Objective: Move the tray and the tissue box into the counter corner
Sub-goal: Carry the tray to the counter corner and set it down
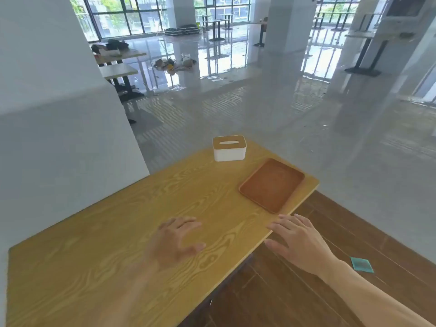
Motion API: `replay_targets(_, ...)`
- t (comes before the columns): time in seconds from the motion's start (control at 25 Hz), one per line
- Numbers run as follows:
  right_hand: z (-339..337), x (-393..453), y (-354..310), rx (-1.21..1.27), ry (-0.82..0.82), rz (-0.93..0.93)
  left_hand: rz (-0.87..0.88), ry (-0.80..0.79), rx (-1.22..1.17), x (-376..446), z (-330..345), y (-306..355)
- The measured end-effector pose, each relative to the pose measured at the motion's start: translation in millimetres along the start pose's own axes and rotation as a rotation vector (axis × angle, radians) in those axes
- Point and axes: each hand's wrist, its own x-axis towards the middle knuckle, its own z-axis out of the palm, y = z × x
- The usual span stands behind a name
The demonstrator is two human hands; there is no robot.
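A white tissue box (229, 151) with a wooden lid stands at the far edge of the yellow wooden counter (122, 232). To its right, an empty brown rectangular tray (271, 184) lies flat near the counter's far right corner. My left hand (175, 239) hovers blurred over the counter's middle, fingers spread, holding nothing. Over the counter's right edge, just short of the tray, my right hand (298, 241) is open and empty.
A white wall (59, 126) borders the counter on the left. A glass partition runs beyond its far and right sides. Dark wood floor (306, 298) lies to the right, with a small teal square (361, 264) on it.
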Motion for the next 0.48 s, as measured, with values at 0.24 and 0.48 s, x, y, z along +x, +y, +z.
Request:
replay_targets(0.24,2.9,-35.3,63.2,-0.004,-0.026,0.132,0.095,-0.062,-0.012,63.3,48.6,66.0)
replay_targets(0.48,14.9,-42.7,98.0,0.027,0.01,0.207,0.153,-0.153,0.029,104.2,77.6,94.5)
